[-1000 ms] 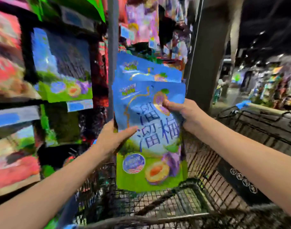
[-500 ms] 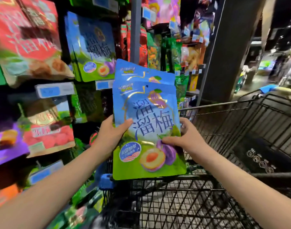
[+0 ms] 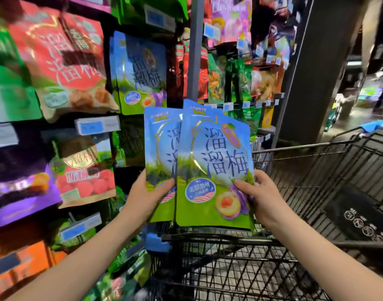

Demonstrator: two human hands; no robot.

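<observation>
Head view: front bag [image 3: 214,170] and left bag [image 3: 159,148], both blue-green snack packs printed 溜溜梅; the front one has a round badge reading 美国加州, and a third bag [image 3: 196,107] peeks out behind. Left hand [image 3: 147,196] pinches the left bag's lower part with the thumb across the front. Right hand [image 3: 264,198] grips the front bag's lower right edge the same way, fingers curled behind and mostly hidden. Bags are upright and overlapping, between both hands, just above the shopping cart [image 3: 316,170] rim.

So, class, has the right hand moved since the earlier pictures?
Yes. The right hand has dropped from the upper edge of the front blue-and-green plastic snack pouch to its lower corner, nearer the black wire shopping cart's rim.
</observation>
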